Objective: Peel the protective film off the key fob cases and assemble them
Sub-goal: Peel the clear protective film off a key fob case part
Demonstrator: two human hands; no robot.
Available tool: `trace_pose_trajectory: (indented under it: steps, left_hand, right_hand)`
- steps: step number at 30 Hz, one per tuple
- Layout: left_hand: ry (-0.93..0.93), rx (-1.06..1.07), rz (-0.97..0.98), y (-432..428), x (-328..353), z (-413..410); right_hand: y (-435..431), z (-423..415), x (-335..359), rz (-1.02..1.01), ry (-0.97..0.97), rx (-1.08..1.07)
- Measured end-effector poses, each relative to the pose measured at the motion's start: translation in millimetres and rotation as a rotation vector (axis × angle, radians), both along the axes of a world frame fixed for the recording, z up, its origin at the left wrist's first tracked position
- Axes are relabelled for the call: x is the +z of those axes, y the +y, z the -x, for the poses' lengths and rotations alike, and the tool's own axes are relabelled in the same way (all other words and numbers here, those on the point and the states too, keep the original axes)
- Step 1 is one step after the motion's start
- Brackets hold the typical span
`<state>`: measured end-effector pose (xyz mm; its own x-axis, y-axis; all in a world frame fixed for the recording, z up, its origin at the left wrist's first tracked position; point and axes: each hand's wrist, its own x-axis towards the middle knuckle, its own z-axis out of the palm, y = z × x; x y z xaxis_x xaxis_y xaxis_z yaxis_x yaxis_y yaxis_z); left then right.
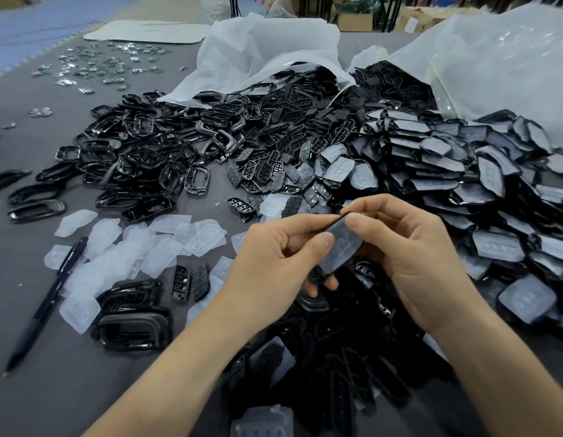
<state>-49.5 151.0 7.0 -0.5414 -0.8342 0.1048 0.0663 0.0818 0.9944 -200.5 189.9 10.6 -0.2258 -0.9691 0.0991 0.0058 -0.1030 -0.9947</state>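
Note:
Both hands hold one black key fob case [340,247] covered in cloudy protective film, above the table's near centre. My left hand [274,260] grips its lower left side with thumb on the film. My right hand [409,247] pinches the case's top edge between thumb and forefinger. Peeled films [154,244] lie scattered to the left. A heap of film-covered cases [463,171] fills the right. Black frames [141,152] and button plates [274,152] are piled behind.
A dark pen [50,298] lies at the left on the grey table [53,389]. Two white plastic bags [267,58] spill parts at the back. Small clear pieces [94,64] litter the far left. More black parts [337,373] lie under my wrists.

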Motion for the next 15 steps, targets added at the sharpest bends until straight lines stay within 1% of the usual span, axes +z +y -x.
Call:
trace_pose_trajectory:
  steps: [4, 10, 15]
  left_hand:
    - [-0.025, 0.008, 0.025, 2.3, -2.5, 0.9]
    - [0.004, 0.035, 0.019, 5.4, -5.8, 3.6]
    - [-0.004, 0.065, 0.054, 5.0, -4.3, 4.4]
  right_hand:
    - [-0.9, -0.8, -1.3, 0.038, 0.106, -0.057]
    - [-0.9, -4.1, -3.6, 0.074, 0.145, -0.126]
    - [-0.3, -5.9, -6.4, 0.114, 0.188, -0.127]
